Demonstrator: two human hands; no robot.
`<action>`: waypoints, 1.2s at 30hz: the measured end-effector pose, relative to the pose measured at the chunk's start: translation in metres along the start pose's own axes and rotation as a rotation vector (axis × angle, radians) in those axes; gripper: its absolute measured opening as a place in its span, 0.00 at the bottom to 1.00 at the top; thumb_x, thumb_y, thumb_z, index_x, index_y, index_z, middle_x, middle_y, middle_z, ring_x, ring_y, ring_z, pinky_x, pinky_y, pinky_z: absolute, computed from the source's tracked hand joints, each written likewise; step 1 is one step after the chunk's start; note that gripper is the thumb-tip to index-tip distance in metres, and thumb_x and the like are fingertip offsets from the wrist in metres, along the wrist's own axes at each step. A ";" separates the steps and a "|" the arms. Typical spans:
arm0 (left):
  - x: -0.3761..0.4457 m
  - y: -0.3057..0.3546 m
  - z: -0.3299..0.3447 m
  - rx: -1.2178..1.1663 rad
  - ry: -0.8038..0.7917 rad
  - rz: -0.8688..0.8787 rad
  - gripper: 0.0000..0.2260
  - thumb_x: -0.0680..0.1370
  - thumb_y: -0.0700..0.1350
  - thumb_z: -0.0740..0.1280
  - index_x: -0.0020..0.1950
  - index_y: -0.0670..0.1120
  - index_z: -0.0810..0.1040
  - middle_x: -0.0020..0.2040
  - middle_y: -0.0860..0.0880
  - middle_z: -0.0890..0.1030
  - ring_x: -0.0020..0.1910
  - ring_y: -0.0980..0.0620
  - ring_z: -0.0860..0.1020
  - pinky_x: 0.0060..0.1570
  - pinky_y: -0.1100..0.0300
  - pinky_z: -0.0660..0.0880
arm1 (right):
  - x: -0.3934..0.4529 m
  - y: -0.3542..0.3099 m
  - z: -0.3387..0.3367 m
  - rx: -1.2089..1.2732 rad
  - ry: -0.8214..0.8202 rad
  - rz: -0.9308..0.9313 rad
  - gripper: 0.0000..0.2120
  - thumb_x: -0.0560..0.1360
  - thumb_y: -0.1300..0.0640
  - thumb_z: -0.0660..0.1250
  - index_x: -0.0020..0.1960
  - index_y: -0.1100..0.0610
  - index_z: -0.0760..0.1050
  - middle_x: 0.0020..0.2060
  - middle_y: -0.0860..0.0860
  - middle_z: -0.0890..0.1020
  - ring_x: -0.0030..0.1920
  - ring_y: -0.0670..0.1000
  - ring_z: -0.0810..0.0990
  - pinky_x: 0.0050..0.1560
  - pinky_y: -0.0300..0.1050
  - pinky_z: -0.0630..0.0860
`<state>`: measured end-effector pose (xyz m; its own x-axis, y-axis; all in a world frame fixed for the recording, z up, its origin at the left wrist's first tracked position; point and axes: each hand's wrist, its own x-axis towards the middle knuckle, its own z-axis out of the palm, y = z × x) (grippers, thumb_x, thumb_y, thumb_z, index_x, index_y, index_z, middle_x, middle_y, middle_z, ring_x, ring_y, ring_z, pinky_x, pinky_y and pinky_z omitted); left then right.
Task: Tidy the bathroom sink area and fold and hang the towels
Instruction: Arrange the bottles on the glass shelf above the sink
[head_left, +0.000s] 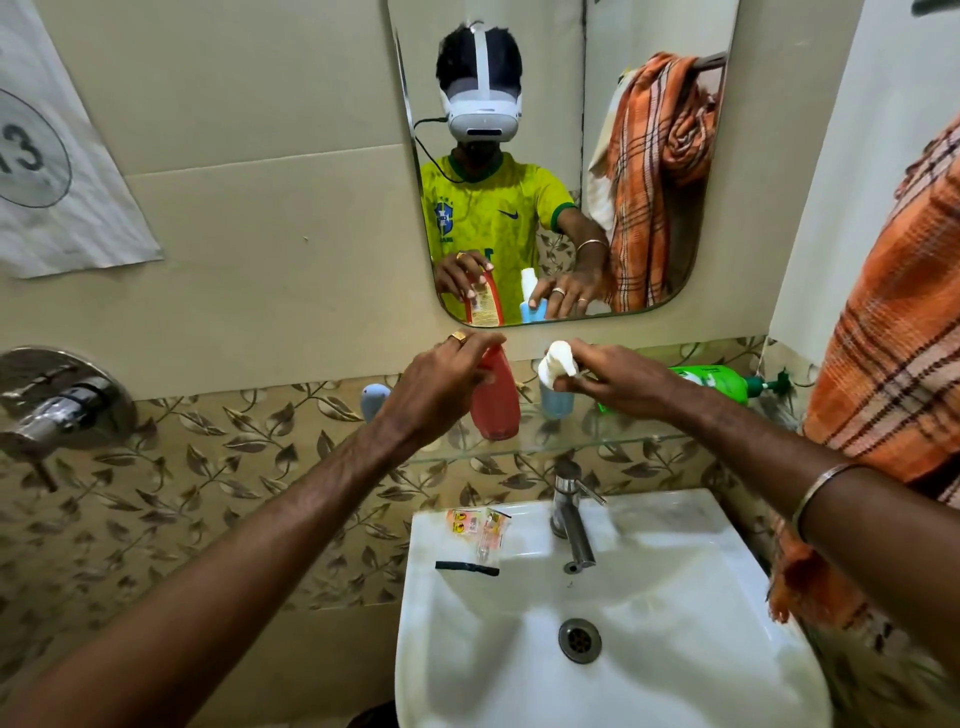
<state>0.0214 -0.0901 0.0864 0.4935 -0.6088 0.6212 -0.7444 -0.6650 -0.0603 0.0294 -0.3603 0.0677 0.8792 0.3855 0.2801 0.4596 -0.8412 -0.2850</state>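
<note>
On the shelf (613, 441) — hands apparently gripping bottles.

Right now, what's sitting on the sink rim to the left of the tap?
On the sink rim lie small orange sachets and a black comb-like strip. What the sachets hold can't be told.

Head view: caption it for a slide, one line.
Left hand grips red bottle, right hand grips blue bottle on glass shelf above sink.

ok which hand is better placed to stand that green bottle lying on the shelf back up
Right. The right hand is on the blue bottle, just beside the green bottle; the left hand grips the red bottle, farther away.
</note>
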 end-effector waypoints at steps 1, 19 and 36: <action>0.004 -0.002 -0.001 -0.007 -0.006 -0.008 0.22 0.75 0.36 0.71 0.68 0.40 0.73 0.58 0.37 0.81 0.48 0.39 0.83 0.39 0.49 0.82 | 0.002 -0.002 -0.001 0.055 0.006 0.013 0.20 0.82 0.44 0.61 0.68 0.54 0.68 0.55 0.56 0.83 0.46 0.54 0.80 0.41 0.49 0.75; 0.029 -0.046 -0.010 -0.105 -0.122 -0.127 0.19 0.78 0.39 0.69 0.69 0.44 0.73 0.62 0.40 0.81 0.57 0.42 0.80 0.51 0.54 0.76 | 0.024 -0.008 0.004 0.440 -0.041 0.176 0.28 0.76 0.53 0.73 0.72 0.48 0.65 0.58 0.48 0.77 0.49 0.44 0.81 0.36 0.40 0.81; 0.024 -0.047 -0.012 -0.225 -0.144 -0.160 0.22 0.78 0.38 0.68 0.72 0.48 0.71 0.66 0.42 0.79 0.61 0.44 0.78 0.55 0.49 0.79 | 0.031 -0.027 0.018 0.430 -0.046 0.173 0.36 0.74 0.53 0.75 0.76 0.44 0.60 0.66 0.56 0.78 0.54 0.49 0.81 0.46 0.45 0.83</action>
<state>0.0626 -0.0681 0.1137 0.6589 -0.5704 0.4904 -0.7254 -0.6543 0.2137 0.0461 -0.3190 0.0678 0.9477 0.2783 0.1565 0.3076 -0.6646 -0.6810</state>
